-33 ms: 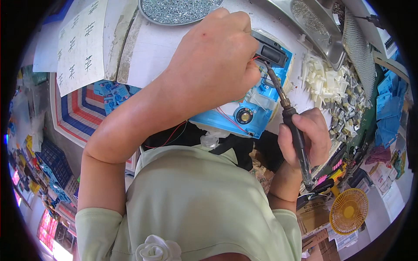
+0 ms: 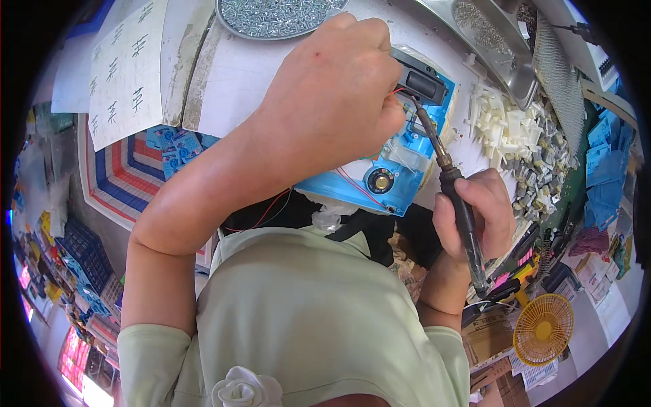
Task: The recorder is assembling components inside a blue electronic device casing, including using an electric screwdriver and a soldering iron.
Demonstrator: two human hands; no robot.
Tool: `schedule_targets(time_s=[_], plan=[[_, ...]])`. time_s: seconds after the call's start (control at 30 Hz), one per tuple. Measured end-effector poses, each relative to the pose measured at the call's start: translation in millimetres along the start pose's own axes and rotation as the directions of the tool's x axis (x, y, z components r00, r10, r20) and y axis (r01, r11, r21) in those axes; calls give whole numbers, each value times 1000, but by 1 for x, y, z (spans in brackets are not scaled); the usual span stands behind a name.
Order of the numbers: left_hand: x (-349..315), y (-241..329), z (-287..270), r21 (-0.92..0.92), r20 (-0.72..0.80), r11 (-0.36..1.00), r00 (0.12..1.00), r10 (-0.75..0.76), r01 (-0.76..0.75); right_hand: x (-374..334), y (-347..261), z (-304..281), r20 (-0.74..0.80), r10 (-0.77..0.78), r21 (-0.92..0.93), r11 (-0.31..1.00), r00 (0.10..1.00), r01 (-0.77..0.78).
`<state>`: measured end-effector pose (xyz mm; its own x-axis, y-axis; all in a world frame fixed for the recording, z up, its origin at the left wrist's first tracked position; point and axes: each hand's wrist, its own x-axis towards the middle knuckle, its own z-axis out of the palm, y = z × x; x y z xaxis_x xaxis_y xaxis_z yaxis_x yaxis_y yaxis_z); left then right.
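Note:
My right hand (image 2: pixel 485 217) grips a soldering iron (image 2: pixel 464 216) by its dark handle. The iron slants up and left, its tip at the black part (image 2: pixel 422 84) in the upper end of a blue plastic housing (image 2: pixel 400 202). Over the housing's left side, my left hand (image 2: pixel 346 81) is closed, with a thin red wire (image 2: pixel 399 90) showing at its fingertips. The back of that hand hides much of the housing and the pinch itself. A small round speaker (image 2: pixel 380 180) sits in the housing's lower part, with red wires (image 2: pixel 356 184) running beside it.
A round metal tray (image 2: pixel 261 38) of screws stands at the far side. Steel trays (image 2: pixel 523 95) lie far right, above piled white plastic parts (image 2: pixel 498 125) and small metal parts (image 2: pixel 536 183). Handwritten paper (image 2: pixel 129 74) hangs at left; a yellow fan (image 2: pixel 542 330) stands lower right.

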<state>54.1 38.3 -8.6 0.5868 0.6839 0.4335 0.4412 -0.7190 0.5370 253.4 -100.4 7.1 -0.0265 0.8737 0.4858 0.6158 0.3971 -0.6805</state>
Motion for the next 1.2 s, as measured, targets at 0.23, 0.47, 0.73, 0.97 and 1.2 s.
schedule_targets(time_s=[0.23,0.47,0.73,0.97,1.2], plan=[[3,-1,-6,-70,103,997,994,-36,43,-2,2,-3,6,-2,-1,1000,1000,2],[9,-10,-16,-222,241,964,966,-90,146,0,4,-5,-4,-15,14,1000,1000,15],[10,-18,-18,-338,285,921,954,-96,194,0,7,-2,-32,-19,34,999,999,20],[6,-9,-9,-252,180,949,973,-145,188,3,6,0,-7,35,14,999,999,-35],[5,-7,-5,-207,129,967,984,-126,151,12,6,5,30,47,-31,998,998,-47]])
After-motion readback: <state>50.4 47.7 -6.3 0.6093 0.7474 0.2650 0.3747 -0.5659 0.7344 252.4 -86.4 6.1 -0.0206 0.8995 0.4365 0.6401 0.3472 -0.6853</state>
